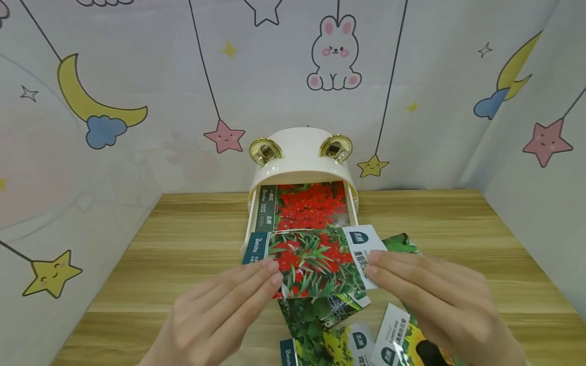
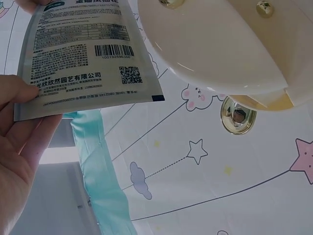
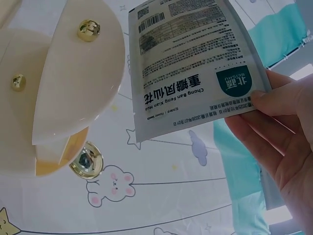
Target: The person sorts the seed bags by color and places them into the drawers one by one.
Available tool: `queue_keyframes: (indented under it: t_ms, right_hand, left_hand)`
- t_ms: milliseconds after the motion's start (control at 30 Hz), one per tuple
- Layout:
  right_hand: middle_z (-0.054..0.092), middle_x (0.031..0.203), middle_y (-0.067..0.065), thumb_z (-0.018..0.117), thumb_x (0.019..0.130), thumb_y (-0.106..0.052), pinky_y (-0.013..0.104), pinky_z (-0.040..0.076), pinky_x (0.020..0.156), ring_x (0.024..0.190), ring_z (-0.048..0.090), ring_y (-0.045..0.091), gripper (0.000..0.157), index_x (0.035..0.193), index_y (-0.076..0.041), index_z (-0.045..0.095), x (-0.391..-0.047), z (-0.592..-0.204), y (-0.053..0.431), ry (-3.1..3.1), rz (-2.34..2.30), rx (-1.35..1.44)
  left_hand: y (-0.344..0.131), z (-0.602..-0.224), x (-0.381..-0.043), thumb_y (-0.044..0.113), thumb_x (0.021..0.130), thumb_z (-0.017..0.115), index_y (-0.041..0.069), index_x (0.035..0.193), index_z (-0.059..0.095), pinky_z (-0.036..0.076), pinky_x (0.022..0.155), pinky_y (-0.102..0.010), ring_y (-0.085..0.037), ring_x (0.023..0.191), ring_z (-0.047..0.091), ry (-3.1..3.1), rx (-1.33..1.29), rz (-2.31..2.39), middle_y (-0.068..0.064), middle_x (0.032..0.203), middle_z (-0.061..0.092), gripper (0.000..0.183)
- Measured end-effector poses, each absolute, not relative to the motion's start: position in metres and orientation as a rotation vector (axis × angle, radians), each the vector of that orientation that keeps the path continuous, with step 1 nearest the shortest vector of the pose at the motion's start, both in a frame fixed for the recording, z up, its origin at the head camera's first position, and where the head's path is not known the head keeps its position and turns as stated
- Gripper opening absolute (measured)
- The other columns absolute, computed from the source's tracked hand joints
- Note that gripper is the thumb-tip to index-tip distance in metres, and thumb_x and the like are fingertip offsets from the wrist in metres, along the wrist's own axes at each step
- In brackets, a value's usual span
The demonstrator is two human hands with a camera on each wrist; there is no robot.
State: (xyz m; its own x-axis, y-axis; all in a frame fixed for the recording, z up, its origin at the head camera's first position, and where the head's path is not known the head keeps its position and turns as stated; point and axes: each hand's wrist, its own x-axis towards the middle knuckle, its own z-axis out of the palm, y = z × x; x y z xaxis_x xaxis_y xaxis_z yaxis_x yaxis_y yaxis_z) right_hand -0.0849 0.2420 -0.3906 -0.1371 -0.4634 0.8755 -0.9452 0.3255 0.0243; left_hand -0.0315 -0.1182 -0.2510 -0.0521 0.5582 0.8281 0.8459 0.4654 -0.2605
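Note:
Between both hands is a seed packet (image 1: 316,262) with red flowers on its front, lying sideways. My left hand (image 1: 224,305) pinches its left end, thumb underneath and fingers on top. The right hand (image 1: 439,295) pinches the pale right end the same way. Printed text, a barcode and a QR code cover the packet's back (image 2: 80,54) in the left wrist view. Just beyond it, a white rounded box (image 1: 302,157) with gold knobs has its drawer (image 1: 252,216) pulled out. Another red-flowered seed packet (image 1: 311,206) lies in the drawer, its near part hidden by the held one.
Several more seed packets lie on the wooden table (image 1: 183,254) below the held one, including a yellow-flowered packet (image 1: 339,345) and a sunflower packet (image 1: 393,335), partly covered by the right hand. A printed cloth (image 1: 183,101) stands behind and at both sides.

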Motion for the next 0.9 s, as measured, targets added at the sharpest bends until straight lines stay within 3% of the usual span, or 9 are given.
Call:
queue_keyframes:
  t_ms: [133, 267, 367, 500, 900]
  right_hand:
    - [0.067, 0.106, 0.019, 0.056, 0.085, 0.0, 0.027, 0.052, 0.07, 0.095, 0.066, 0.027, 0.02, 0.101, 0.003, 0.068, -0.071, -0.334, 0.212, -1.72, 0.687, 1.246]
    - [0.07, 0.1, 0.014, 0.044, 0.089, 0.002, 0.019, 0.048, 0.06, 0.088, 0.067, 0.02, 0.027, 0.099, 0.0, 0.069, -0.059, -0.282, 0.183, -1.69, 0.657, 1.225]
    - [0.072, 0.094, 0.011, 0.038, 0.089, 0.004, 0.015, 0.037, 0.05, 0.082, 0.067, 0.018, 0.034, 0.097, -0.001, 0.07, -0.056, -0.258, 0.168, -1.665, 0.629, 1.206]
    - [0.072, 0.09, 0.009, 0.037, 0.089, 0.005, 0.013, 0.027, 0.048, 0.076, 0.067, 0.016, 0.035, 0.095, -0.002, 0.071, -0.06, -0.249, 0.161, -1.649, 0.589, 1.181]
    - [0.072, 0.089, 0.008, 0.042, 0.092, 0.001, 0.014, 0.039, 0.047, 0.068, 0.066, 0.017, 0.03, 0.095, -0.003, 0.071, -0.082, -0.258, 0.158, -1.689, 0.496, 1.158]
  left_hand:
    - [-0.117, -0.25, -0.034, 0.003, 0.092, 0.048, -0.002, 0.107, 0.066, 0.055, 0.078, -0.03, -0.023, 0.093, 0.068, -1.701, -1.213, -0.372, -0.015, 0.106, 0.069, 0.024]
    - [-0.117, -0.249, -0.036, 0.001, 0.093, 0.044, -0.002, 0.108, 0.065, 0.055, 0.078, -0.03, -0.024, 0.094, 0.067, -1.728, -1.202, -0.348, -0.015, 0.106, 0.068, 0.026]
    - [-0.118, -0.249, -0.037, 0.003, 0.095, 0.042, 0.0, 0.111, 0.064, 0.055, 0.077, -0.029, -0.022, 0.094, 0.067, -1.799, -1.171, -0.322, -0.013, 0.107, 0.068, 0.028]
    - [-0.117, -0.249, -0.045, 0.004, 0.095, 0.043, 0.001, 0.108, 0.066, 0.055, 0.075, -0.029, -0.021, 0.091, 0.068, -1.799, -1.148, -0.298, -0.012, 0.103, 0.07, 0.027]
    - [-0.121, -0.257, -0.064, -0.001, 0.094, 0.036, 0.004, 0.112, 0.064, 0.055, 0.075, -0.032, -0.019, 0.095, 0.066, -1.885, -1.087, -0.301, -0.007, 0.107, 0.069, 0.035]
